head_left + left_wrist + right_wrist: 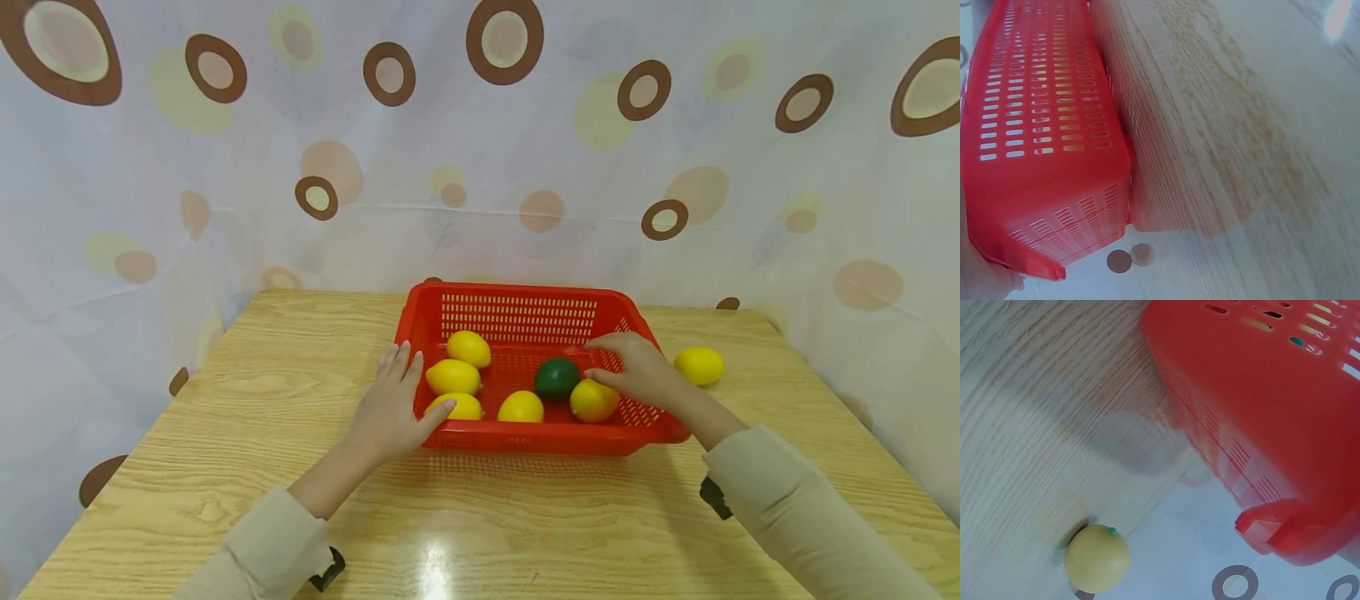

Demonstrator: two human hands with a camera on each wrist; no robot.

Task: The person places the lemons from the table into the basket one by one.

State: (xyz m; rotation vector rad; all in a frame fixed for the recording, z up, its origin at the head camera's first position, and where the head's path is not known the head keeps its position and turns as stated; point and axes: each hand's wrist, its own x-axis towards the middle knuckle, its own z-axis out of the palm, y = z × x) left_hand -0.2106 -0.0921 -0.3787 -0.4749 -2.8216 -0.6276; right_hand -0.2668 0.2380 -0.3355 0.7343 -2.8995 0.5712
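Note:
A red plastic basket (517, 435) with slotted walls stands on the table. Inside it, on the left, lie three yellow lemons, among them the middle lemon (453, 378). Another lemon (521, 407) sits by the front wall. My left hand (390, 412) rests at the basket's left front corner, its fingers extended along the rim. Over the basket's right side reaches my right hand (637, 367), thumb and fingers apart. Just below its thumb is a lemon (595, 401), beside a dark green, smooth oval fruit (557, 378). In the right wrist view the basket wall hides the right hand's fingers.
One lemon (699, 366) lies on the wooden table (262, 450), outside the basket to the right. Behind the table hangs a pale curtain (465, 150) patterned with brown and yellow ovals.

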